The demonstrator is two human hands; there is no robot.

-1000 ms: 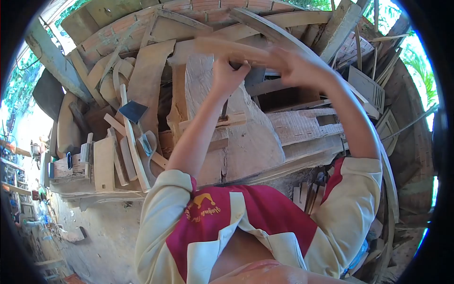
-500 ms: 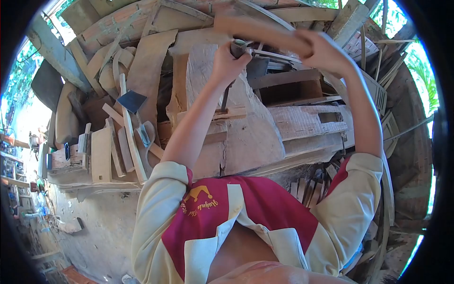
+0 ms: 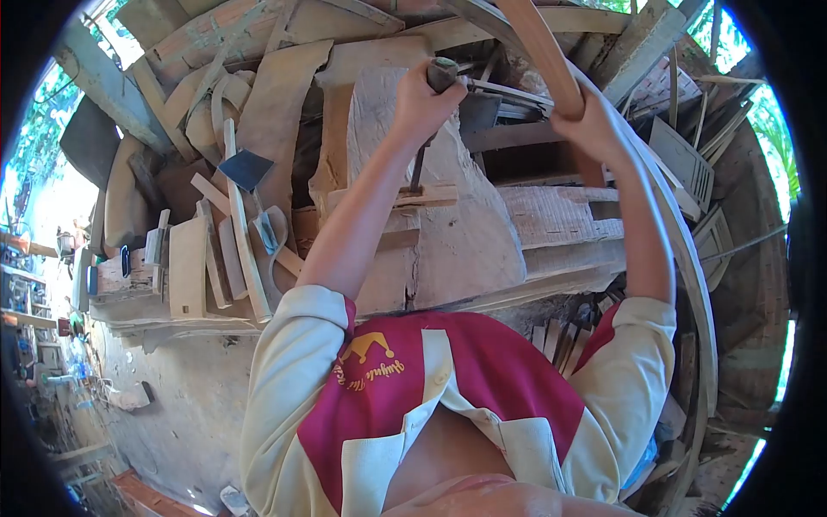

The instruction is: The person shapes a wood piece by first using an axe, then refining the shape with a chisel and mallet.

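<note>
My left hand (image 3: 424,108) is wrapped round the handle of a chisel (image 3: 418,171); the worn handle end pokes out above the fist. The chisel stands nearly upright, its tip at a narrow wooden workpiece (image 3: 438,196) lying across a broad rough plank (image 3: 469,233). Whether the tip has sunk into the wood is too small to tell. Over to the right, my right hand (image 3: 593,129) grips a wooden mallet (image 3: 544,56), a long club-like piece, raised and pointing up and away from the chisel.
Wood offcuts (image 3: 226,258) and a dark flat plate (image 3: 245,170) lie at the left of the bench. Behind stand large curved boards (image 3: 280,103). A long curved strip (image 3: 702,319) runs down the right side, near my right arm. Thin slats (image 3: 560,349) stand below the bench.
The mallet has swung from pointing left, above the chisel, to pointing up and away. My right hand has moved slightly down. The left hand still holds the chisel in nearly the same place.
</note>
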